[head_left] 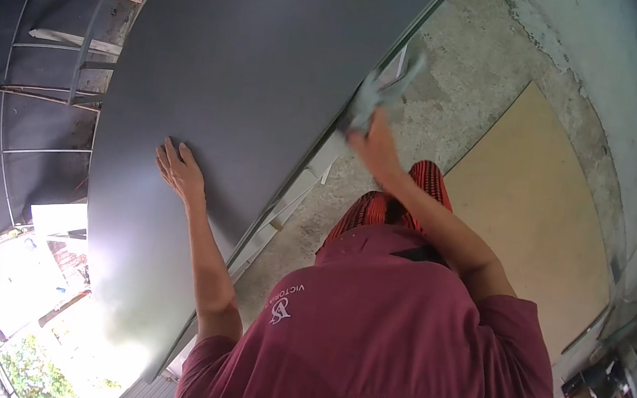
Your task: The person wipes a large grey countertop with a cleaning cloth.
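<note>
A large dark grey panel (231,65) stretches across the left and middle of the view. My left hand (181,172) lies flat on its surface, fingers spread. At the panel's right edge, my right hand (377,150) is closed on a light grey cloth (378,93), which is smeared by motion. Part of the cloth sticks out past the edge, over the concrete floor. White strips (277,216) show just under the panel's edge.
A tan board (536,213) lies on the concrete floor (466,73) at the right, near a pale wall (625,47). Metal bars (84,44) and wood pieces are at the far left. Assorted items (600,393) sit at the lower right.
</note>
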The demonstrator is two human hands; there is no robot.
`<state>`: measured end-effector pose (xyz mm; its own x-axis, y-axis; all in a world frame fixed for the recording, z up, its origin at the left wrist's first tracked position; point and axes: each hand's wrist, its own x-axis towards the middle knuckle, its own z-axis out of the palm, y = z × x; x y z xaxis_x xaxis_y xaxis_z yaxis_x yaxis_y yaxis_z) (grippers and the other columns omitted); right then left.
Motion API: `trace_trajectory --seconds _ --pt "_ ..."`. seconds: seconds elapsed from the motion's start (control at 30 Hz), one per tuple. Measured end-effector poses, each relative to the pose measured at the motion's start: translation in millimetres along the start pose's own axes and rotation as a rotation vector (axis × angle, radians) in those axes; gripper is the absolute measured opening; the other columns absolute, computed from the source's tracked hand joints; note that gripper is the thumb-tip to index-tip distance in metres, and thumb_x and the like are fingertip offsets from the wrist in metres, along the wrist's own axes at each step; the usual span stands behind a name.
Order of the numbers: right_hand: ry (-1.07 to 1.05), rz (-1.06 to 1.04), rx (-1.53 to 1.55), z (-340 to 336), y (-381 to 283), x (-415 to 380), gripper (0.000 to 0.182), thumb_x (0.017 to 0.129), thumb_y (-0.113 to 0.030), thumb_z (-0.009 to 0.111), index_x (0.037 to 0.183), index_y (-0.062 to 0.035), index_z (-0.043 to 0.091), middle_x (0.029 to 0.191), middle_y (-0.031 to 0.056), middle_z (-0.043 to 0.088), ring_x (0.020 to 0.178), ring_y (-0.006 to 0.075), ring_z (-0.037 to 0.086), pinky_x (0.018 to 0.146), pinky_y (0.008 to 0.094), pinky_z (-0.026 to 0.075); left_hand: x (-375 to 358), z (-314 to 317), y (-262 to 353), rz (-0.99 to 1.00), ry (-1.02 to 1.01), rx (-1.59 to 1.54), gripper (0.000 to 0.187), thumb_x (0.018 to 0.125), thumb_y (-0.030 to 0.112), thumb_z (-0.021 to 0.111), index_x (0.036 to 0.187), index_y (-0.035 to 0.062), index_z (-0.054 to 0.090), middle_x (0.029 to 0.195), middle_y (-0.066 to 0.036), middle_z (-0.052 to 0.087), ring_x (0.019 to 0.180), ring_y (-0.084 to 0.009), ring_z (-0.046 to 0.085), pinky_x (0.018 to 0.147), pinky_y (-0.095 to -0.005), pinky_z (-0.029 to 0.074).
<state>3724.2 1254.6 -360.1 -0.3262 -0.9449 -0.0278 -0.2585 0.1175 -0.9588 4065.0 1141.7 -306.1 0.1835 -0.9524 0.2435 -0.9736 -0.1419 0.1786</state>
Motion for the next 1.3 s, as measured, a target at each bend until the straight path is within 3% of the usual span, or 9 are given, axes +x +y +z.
trace_trajectory --seconds 0.2,0.37,0.53,0.67,0.73,0.83,1.07,1.17,1.3 --pt "-0.690 -0.165 -0.037 13 10 -62 0.044 0.077 -0.019 0.059 0.114 -0.0007 0.045 0.105 0.0216 0.053 0.098 0.0387 0.054 0.082 0.0428 0.044 0 3 -3 0.001 0.028 0.009 0.050 0.094 0.039 0.039 0.133 0.0086 0.043 0.141 -0.019 0.032 0.130 -0.0390 0.028 0.106 -0.0466 0.024" --pt "0.195 0.177 -0.029 -25 13 16 0.034 0.080 -0.015 0.053 0.110 -0.0009 0.047 0.104 0.0213 0.055 0.092 0.0378 0.055 0.078 0.0433 0.043 -1 7 -7 0.026 0.048 0.011 0.049 0.094 0.039 0.041 0.133 0.0099 0.044 0.140 -0.019 0.034 0.130 -0.0392 0.029 0.106 -0.0464 0.024" --pt "0.405 -0.087 0.026 -7 13 38 0.041 0.080 -0.016 0.054 0.116 0.0014 0.043 0.090 0.0220 0.056 0.085 0.0361 0.057 0.074 0.0393 0.044 -8 2 -14 0.080 0.055 0.000 0.048 0.093 0.038 0.043 0.133 0.0107 0.044 0.141 -0.018 0.034 0.130 -0.0380 0.029 0.106 -0.0464 0.024" --pt "0.326 -0.071 -0.090 47 7 -28 0.040 0.080 -0.017 0.055 0.113 0.0017 0.043 0.094 0.0235 0.055 0.088 0.0368 0.056 0.076 0.0393 0.044 -34 -24 -36 0.253 -0.066 -0.127 0.047 0.093 0.036 0.043 0.133 0.0102 0.044 0.142 -0.016 0.032 0.132 -0.0352 0.027 0.107 -0.0454 0.024" --pt "-0.449 0.108 0.039 49 -23 -68 0.040 0.079 -0.017 0.057 0.113 0.0021 0.045 0.110 0.0232 0.050 0.102 0.0377 0.050 0.085 0.0431 0.039 -55 -41 -75 0.324 -0.111 -0.167 0.046 0.094 0.035 0.043 0.133 0.0101 0.044 0.143 -0.015 0.032 0.133 -0.0345 0.026 0.108 -0.0451 0.024" --pt "-0.186 -0.241 -0.087 55 -9 -81 0.040 0.078 -0.017 0.058 0.111 0.0022 0.045 0.107 0.0216 0.051 0.097 0.0357 0.051 0.082 0.0425 0.040 -89 -60 -149 0.342 -0.097 -0.129 0.044 0.094 0.032 0.043 0.132 0.0098 0.044 0.143 -0.015 0.032 0.133 -0.0347 0.026 0.108 -0.0450 0.024" --pt "0.226 -0.128 0.197 51 -29 -42 0.040 0.078 -0.014 0.056 0.113 0.0024 0.046 0.100 0.0218 0.054 0.096 0.0351 0.053 0.085 0.0403 0.040 -103 -62 -182 0.252 -0.008 -0.077 0.046 0.093 0.035 0.046 0.131 0.0093 0.046 0.139 -0.017 0.036 0.130 -0.0355 0.030 0.107 -0.0450 0.024" --pt "0.242 -0.189 0.084 107 -36 -96 0.042 0.077 -0.011 0.055 0.115 0.0036 0.044 0.107 0.0231 0.053 0.102 0.0379 0.051 0.088 0.0414 0.040 -99 -56 -189 0.277 0.022 -0.052 0.046 0.093 0.037 0.046 0.130 0.0095 0.047 0.139 -0.017 0.037 0.130 -0.0358 0.031 0.106 -0.0452 0.025" --pt "-0.241 -0.214 -0.002 186 -24 -220 0.050 0.075 -0.011 0.060 0.119 0.0049 0.041 0.119 0.0259 0.045 0.108 0.0409 0.047 0.093 0.0440 0.038 -101 -52 -196 0.294 0.054 -0.055 0.047 0.092 0.039 0.046 0.130 0.0107 0.048 0.138 -0.017 0.038 0.129 -0.0361 0.032 0.106 -0.0456 0.025"
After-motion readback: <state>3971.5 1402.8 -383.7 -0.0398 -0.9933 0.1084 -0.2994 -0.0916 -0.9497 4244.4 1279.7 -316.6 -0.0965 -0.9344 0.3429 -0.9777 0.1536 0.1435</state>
